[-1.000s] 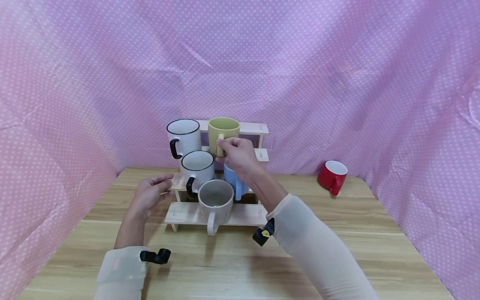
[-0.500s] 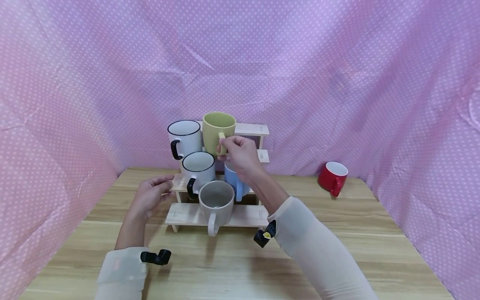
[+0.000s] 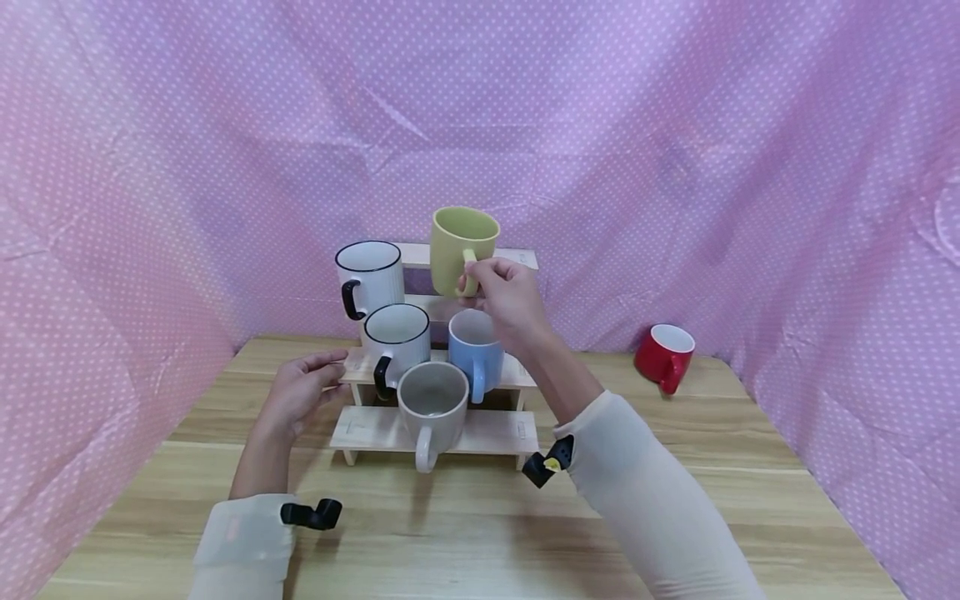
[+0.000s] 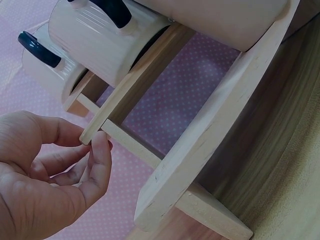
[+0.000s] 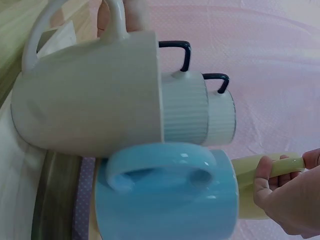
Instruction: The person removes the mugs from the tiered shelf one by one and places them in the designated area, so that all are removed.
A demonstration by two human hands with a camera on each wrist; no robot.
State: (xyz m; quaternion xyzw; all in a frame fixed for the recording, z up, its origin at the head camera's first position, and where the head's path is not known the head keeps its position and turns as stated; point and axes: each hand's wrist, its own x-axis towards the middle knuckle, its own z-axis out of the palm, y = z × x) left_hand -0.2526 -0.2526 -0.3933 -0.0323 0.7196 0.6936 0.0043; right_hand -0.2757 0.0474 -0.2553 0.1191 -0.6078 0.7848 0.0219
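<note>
Yellow mug [image 3: 450,257]: smooth, matt-looking ceramic, rounded body, loop handle. It is held aloft, slightly tilted, in front of the top board of the stepped stand [image 3: 360,427]. The right hand [image 3: 512,302] pinches its handle between thumb and fingers.

Stand: pale, unpainted wood, flat planks with visible grain. The left hand [image 3: 306,385] pinches the left end of the second board [image 4: 125,98] from the bottom, fingertips close together.

Rear white mug [image 3: 375,287] and front white mug [image 3: 408,354]: ribbed walls, black rims, angular black handles; they stand on the third and second boards respectively. Blue mug [image 3: 489,360]: glossy, rounded handle, on the second board. Grey mug [image 3: 429,427]: smooth, on the lowest board.

Interiors: yellow matches its exterior; grey is visible down to a shiny spot at the base; front white is plain white. Red mug [image 3: 654,358]: white-lined, well apart on the wood-grained tabletop [image 3: 450,542]. Backdrop: creased pink cloth [image 3: 480,100] with white dots.
</note>
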